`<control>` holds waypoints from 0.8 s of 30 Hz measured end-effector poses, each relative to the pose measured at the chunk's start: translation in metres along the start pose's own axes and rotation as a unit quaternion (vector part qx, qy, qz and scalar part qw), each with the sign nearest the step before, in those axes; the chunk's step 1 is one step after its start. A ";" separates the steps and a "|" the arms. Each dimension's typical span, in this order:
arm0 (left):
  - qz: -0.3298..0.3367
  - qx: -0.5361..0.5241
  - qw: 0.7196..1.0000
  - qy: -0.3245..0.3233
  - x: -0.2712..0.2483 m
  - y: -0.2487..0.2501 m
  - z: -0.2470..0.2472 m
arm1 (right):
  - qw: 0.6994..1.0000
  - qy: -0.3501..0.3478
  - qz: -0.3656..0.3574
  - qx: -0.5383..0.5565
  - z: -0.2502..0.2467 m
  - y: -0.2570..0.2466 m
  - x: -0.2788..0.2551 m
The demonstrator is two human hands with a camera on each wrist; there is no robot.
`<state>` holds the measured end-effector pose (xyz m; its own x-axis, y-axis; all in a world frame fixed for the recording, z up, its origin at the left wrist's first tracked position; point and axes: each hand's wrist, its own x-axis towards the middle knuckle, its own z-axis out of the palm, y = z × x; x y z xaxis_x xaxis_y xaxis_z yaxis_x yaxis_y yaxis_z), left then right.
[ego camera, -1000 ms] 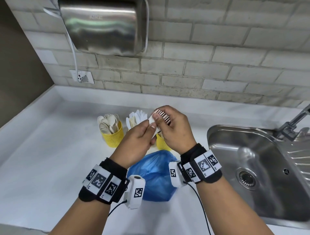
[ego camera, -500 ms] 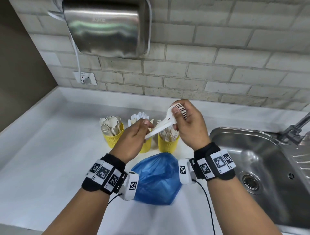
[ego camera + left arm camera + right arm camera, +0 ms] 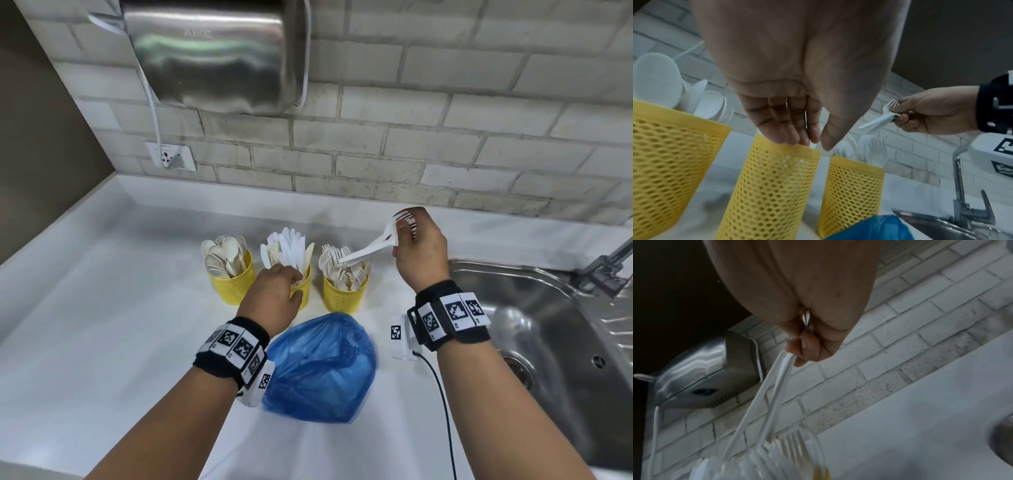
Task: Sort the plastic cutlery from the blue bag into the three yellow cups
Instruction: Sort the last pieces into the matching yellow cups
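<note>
Three yellow cups (image 3: 345, 296) line the bench (image 3: 102, 325); right hand (image 3: 419, 251) pinches white forks (image 3: 371, 248) over the right cup, left hand (image 3: 274, 298), fingers (image 3: 785, 129) together, tops the middle cup.

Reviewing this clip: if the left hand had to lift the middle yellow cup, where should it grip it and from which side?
Grip the middle yellow cup round its mesh wall just below the rim, coming from the near side, where the left hand already is. It stands upright with knives sticking out the top, and the neighbouring cups leave narrow gaps at its sides.
</note>
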<state>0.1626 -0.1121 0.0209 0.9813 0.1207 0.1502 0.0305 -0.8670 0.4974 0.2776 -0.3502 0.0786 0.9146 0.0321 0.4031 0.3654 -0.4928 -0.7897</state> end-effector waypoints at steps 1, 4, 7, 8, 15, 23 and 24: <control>-0.002 0.010 1.000 -0.003 0.000 0.000 0.002 | 1.000 -0.002 0.002 -0.006 0.003 0.003 0.000; 0.000 0.016 1.000 0.009 0.001 -0.002 0.005 | 0.999 -0.001 -0.024 -0.039 0.007 0.005 -0.002; 0.006 0.017 0.999 0.032 0.000 -0.005 0.004 | 0.997 -0.026 -0.060 -0.050 0.013 0.003 -0.007; 0.007 0.018 0.999 0.035 -0.001 -0.006 0.003 | 0.994 -0.040 -0.074 -0.064 0.016 0.003 -0.009; 0.015 0.010 0.999 0.041 -0.004 -0.009 0.003 | 0.955 -0.164 -0.122 -0.216 0.037 -0.003 -0.024; 0.003 0.018 0.998 0.055 -0.004 -0.013 0.001 | 0.939 -0.148 -0.119 -0.286 0.052 -0.005 -0.043; 0.003 0.017 0.998 0.057 -0.004 -0.014 0.000 | 0.934 -0.167 -0.107 -0.296 0.053 -0.005 -0.045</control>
<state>0.1583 -0.1007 0.0131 0.9534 0.1683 0.2503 0.0332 -0.8834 0.4675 0.2438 -0.3032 0.0402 0.8707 0.4064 0.2769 0.4769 -0.8353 -0.2737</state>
